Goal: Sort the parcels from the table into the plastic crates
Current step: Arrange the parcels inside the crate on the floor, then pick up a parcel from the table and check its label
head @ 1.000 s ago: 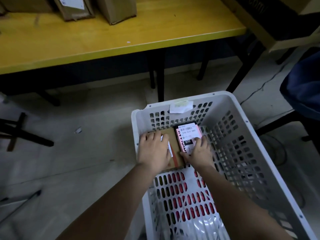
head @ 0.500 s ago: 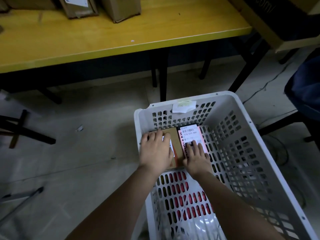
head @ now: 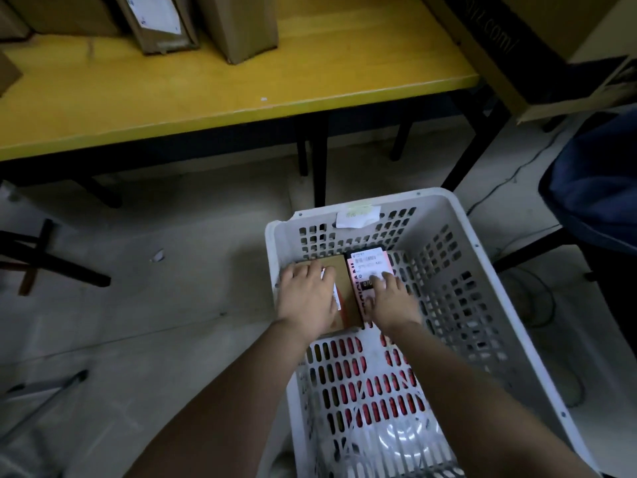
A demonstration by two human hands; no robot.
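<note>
Two parcels lie side by side, touching, on the floor of a white plastic crate (head: 458,257), pushed up against its far wall: a brown cardboard parcel (head: 343,288) on the left and a pink parcel (head: 370,267) with a white barcode label on the right. The left hand (head: 308,298) lies flat, palm down, on the brown parcel, fingers extended and together, gripping nothing. The right hand (head: 391,303) rests on the pink parcel with fingers stretched forward over the label, likewise flat rather than curled around it. A small paper note (head: 358,215) is stuck to the crate's far rim. The crate stands on a pale floor in front of a yellow table (head: 241,88), where more cardboard parcels (head: 241,25) stand at the back edge. A large cardboard box (head: 517,46) sits to the right of the table.
</note>
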